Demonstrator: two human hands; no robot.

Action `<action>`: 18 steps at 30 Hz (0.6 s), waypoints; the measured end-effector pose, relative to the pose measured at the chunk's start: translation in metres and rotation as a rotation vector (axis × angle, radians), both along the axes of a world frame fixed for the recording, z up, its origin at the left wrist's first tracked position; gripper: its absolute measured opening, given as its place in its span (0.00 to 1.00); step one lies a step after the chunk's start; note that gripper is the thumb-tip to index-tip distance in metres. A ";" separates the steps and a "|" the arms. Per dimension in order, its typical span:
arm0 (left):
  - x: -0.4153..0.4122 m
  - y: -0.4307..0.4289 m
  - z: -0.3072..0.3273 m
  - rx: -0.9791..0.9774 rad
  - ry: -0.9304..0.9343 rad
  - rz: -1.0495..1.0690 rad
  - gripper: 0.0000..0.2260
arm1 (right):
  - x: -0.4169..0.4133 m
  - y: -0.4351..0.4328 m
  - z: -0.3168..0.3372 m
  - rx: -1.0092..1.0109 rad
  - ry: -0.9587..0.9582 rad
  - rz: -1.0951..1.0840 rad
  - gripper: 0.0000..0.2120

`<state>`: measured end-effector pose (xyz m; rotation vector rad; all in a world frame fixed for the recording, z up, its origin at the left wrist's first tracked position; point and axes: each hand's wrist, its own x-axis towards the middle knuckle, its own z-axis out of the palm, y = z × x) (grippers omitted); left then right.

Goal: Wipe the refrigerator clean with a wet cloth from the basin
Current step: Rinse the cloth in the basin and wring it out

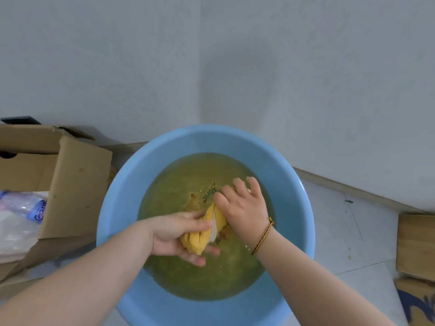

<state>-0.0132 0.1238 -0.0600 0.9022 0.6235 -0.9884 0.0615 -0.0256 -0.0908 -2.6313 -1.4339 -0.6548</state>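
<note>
A round blue basin stands on the floor below me, holding yellowish-green water. Both hands are over the water with a bunched yellow cloth between them. My left hand grips the cloth's near end, thumb on top and fingers curled underneath. My right hand grips the far end, fingers wrapped over it; a thin cord bracelet sits on that wrist. The far part of the cloth trails into the water. No refrigerator is in view.
An open cardboard box stands left of the basin, with a plastic bottle and clear bags in it. More cardboard boxes sit at the right edge. A grey wall rises just behind the basin. The floor is light tile.
</note>
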 end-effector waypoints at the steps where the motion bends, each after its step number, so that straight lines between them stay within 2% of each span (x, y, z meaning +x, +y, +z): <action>1: -0.001 -0.002 0.002 0.022 -0.026 -0.186 0.11 | 0.003 -0.004 -0.004 0.025 -0.056 0.052 0.11; 2: 0.000 -0.004 0.003 0.086 -0.047 -0.341 0.07 | 0.006 -0.008 -0.010 0.021 -0.103 0.115 0.11; 4: 0.007 -0.010 0.003 0.279 -0.101 -0.593 0.07 | 0.007 -0.018 -0.019 -0.012 -0.124 0.195 0.10; 5: 0.012 -0.014 0.005 0.383 -0.143 -0.719 0.09 | 0.004 -0.021 -0.022 -0.015 -0.077 0.201 0.10; 7: 0.022 -0.025 0.005 0.658 -0.263 -0.988 0.15 | -0.006 -0.028 -0.031 -0.047 0.140 0.151 0.07; 9: 0.026 -0.032 0.000 1.052 -0.467 -1.222 0.17 | -0.019 -0.024 -0.026 -0.088 0.546 -0.051 0.14; 11: 0.026 -0.032 -0.007 1.330 -0.691 -1.264 0.14 | -0.032 -0.014 -0.012 -0.110 0.958 -0.353 0.08; 13: 0.028 -0.026 -0.011 1.444 -0.873 -1.251 0.13 | -0.043 -0.001 -0.003 0.012 1.287 -0.613 0.03; 16: 0.029 -0.012 -0.015 1.509 -1.015 -1.232 0.12 | -0.051 0.013 -0.003 0.344 1.543 -0.740 0.12; 18: 0.029 -0.007 -0.013 1.528 -1.059 -1.172 0.12 | -0.051 0.021 0.003 0.563 1.684 -0.792 0.14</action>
